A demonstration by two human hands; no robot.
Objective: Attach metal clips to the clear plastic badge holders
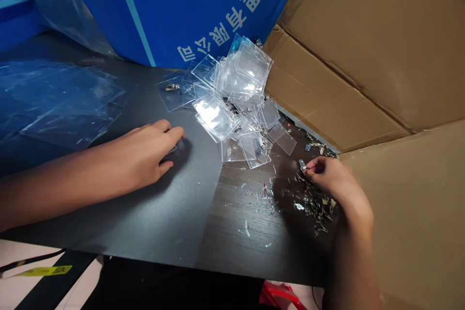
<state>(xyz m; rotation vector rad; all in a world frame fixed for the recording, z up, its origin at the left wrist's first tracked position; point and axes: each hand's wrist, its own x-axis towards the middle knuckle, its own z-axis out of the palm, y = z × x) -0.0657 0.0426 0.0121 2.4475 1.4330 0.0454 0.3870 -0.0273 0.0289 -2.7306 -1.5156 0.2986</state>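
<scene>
My right hand [329,177] pinches a small metal badge clip [302,165] between thumb and fingertips, at the right side of the table. Just below that hand lies a pile of similar metal clips [319,208], partly in its shadow. My left hand [150,150] hovers low over the grey tabletop, its fingers bent and the thumb apart. No held thing can be made out in it, though the underside of its fingers is hidden. Between and beyond both hands, clear plastic badge holders [240,77] are heaped, with metal clips among them.
More clear plastic sleeves [69,101] lie at the left. A blue printed sheet [145,9] rises behind the table, and cardboard [363,58] walls the right side. Small plastic scraps [247,227] dot the dark wood surface. Something red [281,295] shows below the front edge.
</scene>
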